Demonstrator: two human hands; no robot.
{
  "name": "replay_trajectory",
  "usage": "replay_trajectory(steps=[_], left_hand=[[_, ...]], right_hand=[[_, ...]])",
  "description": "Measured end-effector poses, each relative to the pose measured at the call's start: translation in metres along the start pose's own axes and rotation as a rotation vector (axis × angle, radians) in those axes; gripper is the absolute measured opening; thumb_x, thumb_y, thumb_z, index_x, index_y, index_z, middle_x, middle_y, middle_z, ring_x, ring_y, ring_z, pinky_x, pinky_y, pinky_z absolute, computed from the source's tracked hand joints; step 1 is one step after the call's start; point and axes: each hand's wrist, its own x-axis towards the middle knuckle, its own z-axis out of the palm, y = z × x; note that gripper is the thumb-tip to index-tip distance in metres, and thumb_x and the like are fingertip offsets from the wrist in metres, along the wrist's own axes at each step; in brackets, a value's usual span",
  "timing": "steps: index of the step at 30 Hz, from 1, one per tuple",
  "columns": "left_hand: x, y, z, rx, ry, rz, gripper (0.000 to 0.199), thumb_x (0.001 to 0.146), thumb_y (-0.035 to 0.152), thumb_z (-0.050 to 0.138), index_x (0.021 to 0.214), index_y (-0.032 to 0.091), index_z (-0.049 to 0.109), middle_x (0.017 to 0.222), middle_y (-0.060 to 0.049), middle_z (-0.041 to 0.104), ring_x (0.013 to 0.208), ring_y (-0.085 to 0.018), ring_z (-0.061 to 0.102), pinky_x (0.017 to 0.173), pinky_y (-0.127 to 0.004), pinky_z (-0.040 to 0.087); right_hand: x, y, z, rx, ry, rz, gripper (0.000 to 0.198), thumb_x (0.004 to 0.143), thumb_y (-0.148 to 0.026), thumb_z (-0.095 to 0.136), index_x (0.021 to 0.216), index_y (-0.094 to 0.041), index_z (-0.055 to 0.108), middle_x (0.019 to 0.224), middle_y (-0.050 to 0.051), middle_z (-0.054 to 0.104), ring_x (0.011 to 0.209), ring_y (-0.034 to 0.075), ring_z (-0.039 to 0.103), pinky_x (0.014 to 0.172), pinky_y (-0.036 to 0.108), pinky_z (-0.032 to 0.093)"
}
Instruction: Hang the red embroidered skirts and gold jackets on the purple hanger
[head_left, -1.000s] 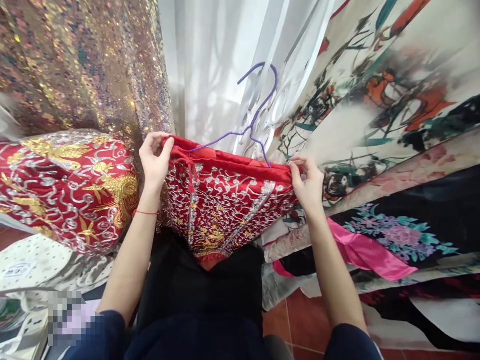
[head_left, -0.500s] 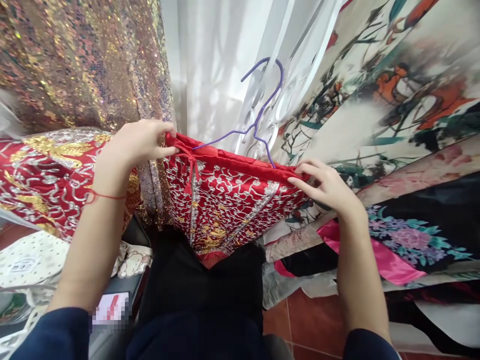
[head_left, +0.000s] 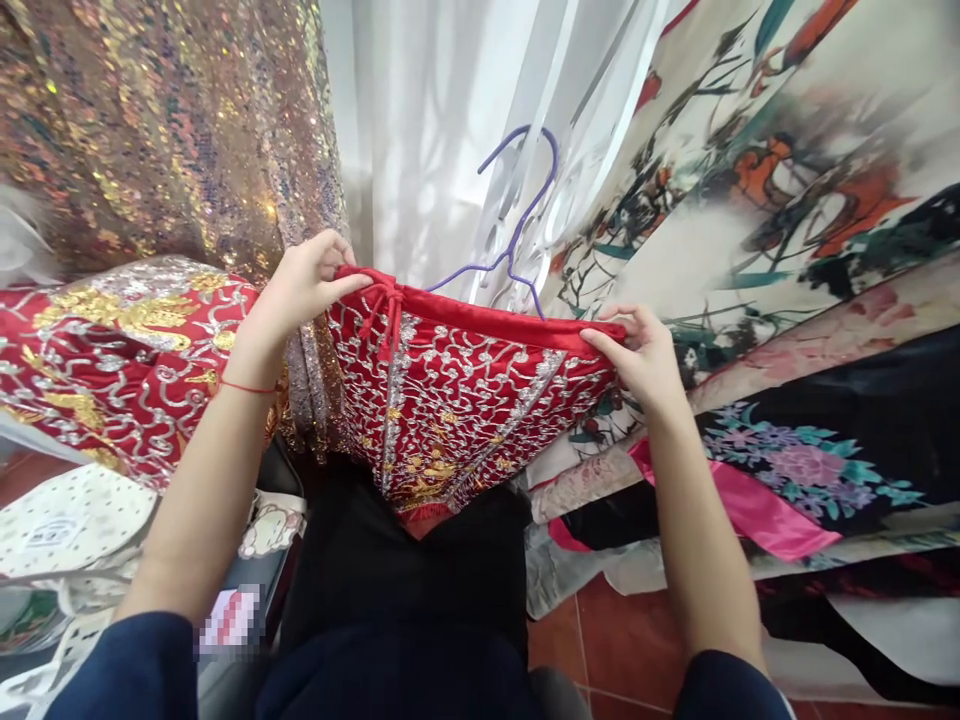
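Note:
A red skirt (head_left: 465, 390) with silver and gold embroidery hangs in front of me, its plain red waistband stretched between my hands. My left hand (head_left: 311, 275) pinches the waistband's left end, close to a tied red cord (head_left: 388, 310). At the opposite end, my right hand (head_left: 637, 350) grips the band between thumb and fingers. Behind the waistband rises a purple hanger (head_left: 517, 240), its hook bare and its lower part hidden by the skirt.
To the left hangs gold sequinned cloth (head_left: 187, 130), above a second red embroidered garment (head_left: 112, 350). White sheer fabric (head_left: 420, 130) is behind the hanger. Bird-printed cloth (head_left: 795, 190) and a black floral garment (head_left: 810, 460) fill the right. A dotted white item (head_left: 75, 515) lies lower left.
Both hands have shifted slightly inward, the left also a bit upward. The waistband has turned so that its front face shows more, and more of the hanger's shoulders is covered.

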Motion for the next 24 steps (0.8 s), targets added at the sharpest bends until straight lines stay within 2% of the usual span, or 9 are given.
replay_trajectory(steps=[3,5,8,11,14,17,19,21,24], left_hand=[[-0.001,0.007,-0.008,0.068,-0.251,-0.041,0.038,0.071,0.029,0.083,0.100,0.017,0.061,0.075,0.000,0.061,0.069,-0.011,0.059,0.066,-0.026,0.048],[-0.005,0.016,-0.016,0.140,-0.281,-0.041,0.043,0.078,0.026,0.078,0.114,0.013,0.059,0.082,-0.002,0.064,0.074,-0.011,0.059,0.071,-0.027,0.050],[-0.015,0.034,-0.028,0.190,-0.302,0.030,0.058,0.082,0.029,0.076,0.131,0.009,0.053,0.105,-0.011,0.070,0.091,-0.014,0.063,0.082,-0.029,0.053],[-0.031,0.056,-0.040,0.260,-0.318,0.146,0.057,0.085,0.038,0.075,0.131,0.011,0.056,0.120,-0.012,0.071,0.104,-0.017,0.065,0.088,-0.029,0.053],[-0.061,0.074,-0.050,0.267,-0.322,0.234,0.034,0.090,0.042,0.067,0.113,0.017,0.068,0.111,-0.006,0.075,0.100,-0.017,0.068,0.092,-0.029,0.052],[-0.109,0.076,-0.052,0.214,-0.223,0.170,0.021,0.093,0.038,0.063,0.100,0.020,0.072,0.098,-0.003,0.077,0.090,-0.016,0.071,0.088,-0.028,0.053],[-0.147,0.069,-0.050,0.205,-0.117,0.069,0.017,0.094,0.033,0.061,0.096,0.019,0.071,0.090,-0.002,0.076,0.082,-0.014,0.071,0.082,-0.025,0.053],[-0.182,0.057,-0.047,0.154,-0.016,-0.032,0.015,0.094,0.030,0.061,0.091,0.018,0.070,0.079,0.000,0.074,0.071,-0.012,0.068,0.073,-0.023,0.053],[-0.215,0.038,-0.048,0.048,0.028,-0.194,0.017,0.093,0.029,0.058,0.088,0.017,0.068,0.072,0.000,0.072,0.065,-0.013,0.068,0.069,-0.023,0.053]], right_hand=[[-0.002,0.001,0.003,-0.064,0.025,0.022,0.037,0.077,-0.047,0.073,0.103,-0.024,0.058,0.079,0.000,0.067,0.069,0.017,0.063,0.064,0.031,0.051],[-0.007,-0.004,0.005,-0.182,0.119,-0.051,0.039,0.079,-0.045,0.073,0.107,-0.023,0.059,0.088,0.003,0.070,0.081,0.020,0.067,0.074,0.036,0.056],[-0.020,-0.019,0.014,-0.349,0.297,-0.225,0.034,0.084,-0.039,0.069,0.111,-0.021,0.061,0.106,0.011,0.070,0.098,0.026,0.068,0.087,0.045,0.056],[-0.033,-0.043,0.036,-0.399,0.377,-0.490,0.012,0.092,-0.027,0.058,0.102,-0.023,0.063,0.097,0.009,0.069,0.093,0.025,0.067,0.085,0.045,0.055],[-0.042,-0.071,0.075,-0.324,0.215,-0.829,0.014,0.091,-0.016,0.055,0.098,-0.024,0.063,0.085,0.004,0.069,0.081,0.021,0.065,0.077,0.039,0.053],[-0.046,-0.104,0.130,-0.330,-0.023,-0.984,0.015,0.093,-0.014,0.053,0.099,-0.021,0.065,0.089,0.005,0.070,0.082,0.019,0.063,0.073,0.035,0.049],[-0.050,-0.129,0.172,-0.366,-0.166,-0.941,0.017,0.097,-0.019,0.050,0.101,-0.018,0.066,0.094,0.008,0.071,0.087,0.021,0.062,0.075,0.036,0.048],[-0.055,-0.155,0.212,-0.370,-0.306,-0.819,0.022,0.100,-0.024,0.049,0.108,-0.014,0.066,0.103,0.011,0.070,0.095,0.023,0.062,0.082,0.037,0.050],[-0.062,-0.192,0.266,-0.302,-0.474,-0.667,0.029,0.103,-0.030,0.047,0.121,-0.013,0.061,0.116,0.013,0.067,0.105,0.024,0.061,0.093,0.038,0.050]])
